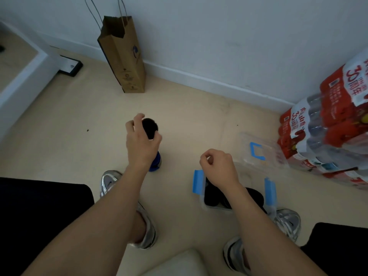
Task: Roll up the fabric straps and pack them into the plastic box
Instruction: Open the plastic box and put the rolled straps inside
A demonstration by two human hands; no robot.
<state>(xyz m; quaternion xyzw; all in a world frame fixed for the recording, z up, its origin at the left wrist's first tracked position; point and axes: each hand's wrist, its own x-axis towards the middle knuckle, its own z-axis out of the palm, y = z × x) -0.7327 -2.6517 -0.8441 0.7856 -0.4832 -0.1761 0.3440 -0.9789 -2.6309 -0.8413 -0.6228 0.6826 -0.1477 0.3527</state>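
My left hand [142, 141] grips a rolled-up black strap [150, 127] above the floor, fingers curled round it. Just below that hand a blue rolled strap [156, 163] stands on the floor, partly hidden by my wrist. My right hand [218, 166] hangs over the clear plastic box [200, 181], fingers loosely curled with nothing in them. The box has blue clips on both sides and dark rolled straps [253, 194] inside, partly covered by my forearm. Its clear lid [258, 151] with a blue clip lies on the floor beyond the box.
A brown paper bag [124, 56] stands by the wall ahead. Shrink-wrapped packs of water bottles [326, 132] are stacked at the right. My shoes [108, 183] and dark trouser legs flank the box, and a pale seat edge [179, 263] is at the bottom.
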